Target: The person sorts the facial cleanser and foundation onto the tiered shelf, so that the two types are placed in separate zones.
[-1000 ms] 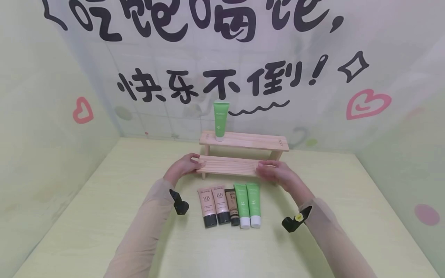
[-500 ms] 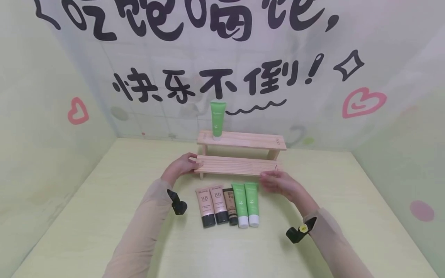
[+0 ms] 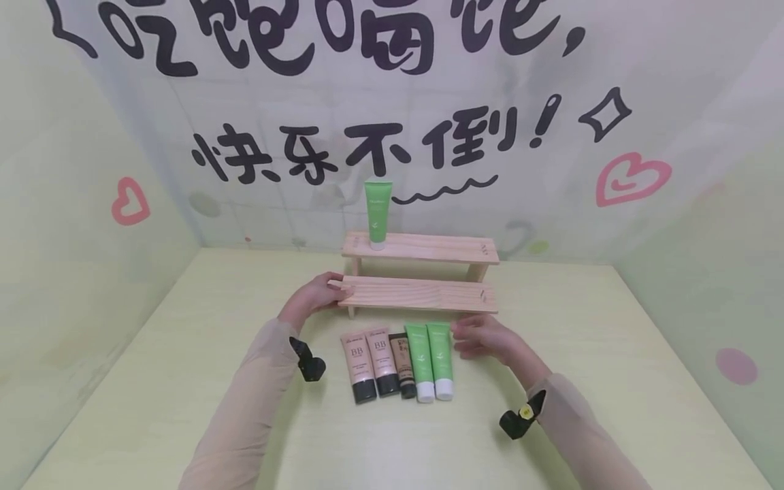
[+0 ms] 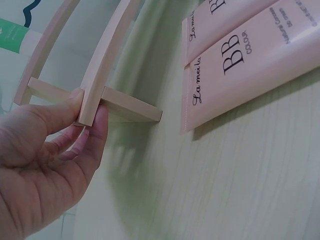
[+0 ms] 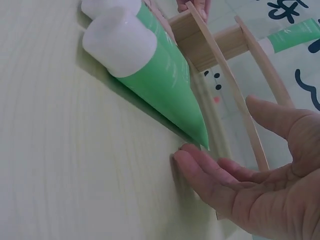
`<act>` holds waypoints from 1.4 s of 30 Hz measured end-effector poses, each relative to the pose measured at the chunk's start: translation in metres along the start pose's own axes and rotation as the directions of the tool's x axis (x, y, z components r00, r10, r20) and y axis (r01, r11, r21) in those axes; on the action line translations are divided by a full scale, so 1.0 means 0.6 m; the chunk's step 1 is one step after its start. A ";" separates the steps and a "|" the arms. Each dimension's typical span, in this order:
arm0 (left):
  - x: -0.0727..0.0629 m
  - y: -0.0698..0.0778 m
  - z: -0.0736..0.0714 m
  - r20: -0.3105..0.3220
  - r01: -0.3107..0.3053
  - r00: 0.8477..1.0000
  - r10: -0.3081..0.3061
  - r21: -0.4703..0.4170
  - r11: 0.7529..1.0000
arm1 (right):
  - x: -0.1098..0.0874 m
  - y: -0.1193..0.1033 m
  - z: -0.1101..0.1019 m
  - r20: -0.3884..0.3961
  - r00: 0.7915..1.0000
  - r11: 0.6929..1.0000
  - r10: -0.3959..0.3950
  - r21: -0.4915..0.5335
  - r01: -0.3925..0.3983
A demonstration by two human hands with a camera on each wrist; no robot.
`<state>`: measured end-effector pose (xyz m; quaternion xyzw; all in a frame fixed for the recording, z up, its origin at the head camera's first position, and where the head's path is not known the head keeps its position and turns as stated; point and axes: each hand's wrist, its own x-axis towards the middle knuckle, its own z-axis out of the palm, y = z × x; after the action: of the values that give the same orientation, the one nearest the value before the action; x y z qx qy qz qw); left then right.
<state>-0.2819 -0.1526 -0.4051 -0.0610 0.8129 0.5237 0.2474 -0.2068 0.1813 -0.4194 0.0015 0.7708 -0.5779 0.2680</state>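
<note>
A two-step wooden stand [image 3: 422, 294] is at the back of the table, its lower step's left end pinched between the thumb and fingers of my left hand [image 4: 50, 150]. My right hand [image 3: 490, 338] is off the stand, with spread, slightly bent fingers beside the top end of the rightmost green tube [image 5: 162, 82]. In the right wrist view its fingertips come right up to that tube's flat end. Another green tube [image 3: 420, 361] lies against it. Further left lie a small brown tube [image 3: 402, 364] and two pink BB cream tubes [image 3: 358, 364], all with caps toward me.
One green tube [image 3: 378, 214] stands upright on its cap on the left part of the upper step. Behind the stand rises a white wall [image 3: 294, 218] with black lettering, and side walls flank the pale table [image 3: 184, 367].
My right hand has let go of the lower step's right end and moved down toward the green tubes. My left hand keeps its grip on the stand. The view has shifted slightly.
</note>
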 end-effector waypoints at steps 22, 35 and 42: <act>0.004 -0.004 -0.002 0.012 -0.010 1.000 0.010 -0.016 1.000 | 0.022 -0.012 0.059 -0.204 0.973 0.955 0.110 -0.251 -0.160; 0.003 -0.001 -0.002 0.015 -0.006 1.000 0.006 -0.018 1.000 | 0.024 -0.015 0.068 -0.221 0.967 0.938 0.124 -0.291 -0.186; 0.002 -0.002 -0.001 0.012 0.005 1.000 -0.005 -0.030 1.000 | 0.024 -0.012 0.070 -0.218 0.969 0.943 0.120 -0.280 -0.180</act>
<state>-0.2830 -0.1536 -0.4065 -0.0637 0.8032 0.5357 0.2528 -0.2039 0.1372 -0.4268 0.0773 0.8693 -0.4302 0.2307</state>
